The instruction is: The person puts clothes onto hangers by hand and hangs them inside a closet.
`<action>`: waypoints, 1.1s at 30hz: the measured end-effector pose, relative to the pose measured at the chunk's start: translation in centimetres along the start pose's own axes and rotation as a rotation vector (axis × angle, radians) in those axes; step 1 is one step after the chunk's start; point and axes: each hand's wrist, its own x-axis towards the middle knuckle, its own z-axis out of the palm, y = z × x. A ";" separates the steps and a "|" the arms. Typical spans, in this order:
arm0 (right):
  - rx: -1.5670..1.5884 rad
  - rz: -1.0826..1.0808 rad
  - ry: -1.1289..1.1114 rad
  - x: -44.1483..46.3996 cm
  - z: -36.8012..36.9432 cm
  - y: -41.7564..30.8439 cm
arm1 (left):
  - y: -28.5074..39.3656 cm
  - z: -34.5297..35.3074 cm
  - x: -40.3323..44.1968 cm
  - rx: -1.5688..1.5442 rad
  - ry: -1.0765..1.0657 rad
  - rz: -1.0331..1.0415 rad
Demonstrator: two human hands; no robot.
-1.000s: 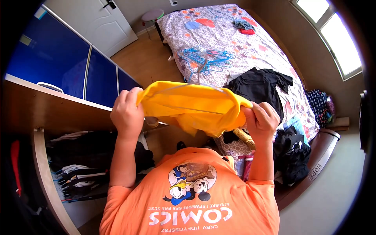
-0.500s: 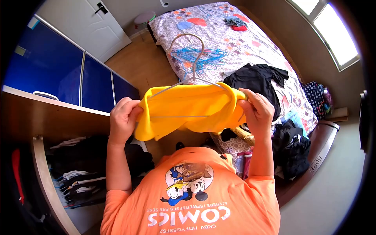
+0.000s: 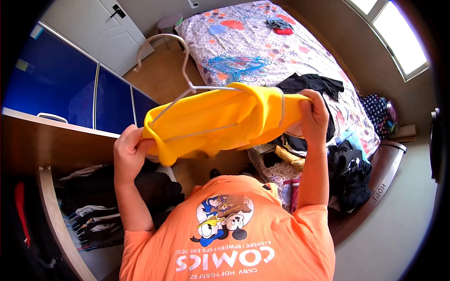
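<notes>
A yellow garment is stretched between my two hands in front of the chest, with a light grey hanger inside its opening. The hanger's hook sticks up and tips toward the left. My left hand is closed on the garment's left end, near the hanger's lower left corner. My right hand pinches the garment's right end, pulled out beyond the hanger's arm. The garment's lower part hangs in loose folds.
Blue hangers and a black garment lie on the bed. Dark clothes are piled by the headboard. At the left are a blue-doored cabinet and a compartment of hanging clothes.
The hanger has tilted, its hook swinging left. My left hand has moved down and left, and my right hand up a little, drawing the garment's right end outward.
</notes>
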 end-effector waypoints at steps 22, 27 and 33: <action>0.054 0.267 -0.129 2.0 -0.3 1.5 | -0.1 0.1 -0.1 -0.106 0.401 0.051; 0.421 0.233 0.030 2.9 0.2 1.9 | -0.1 -1.2 0.6 0.092 0.476 0.051; -0.058 0.113 -0.064 3.6 -1.2 3.5 | 0.9 0.7 0.2 0.036 0.391 0.036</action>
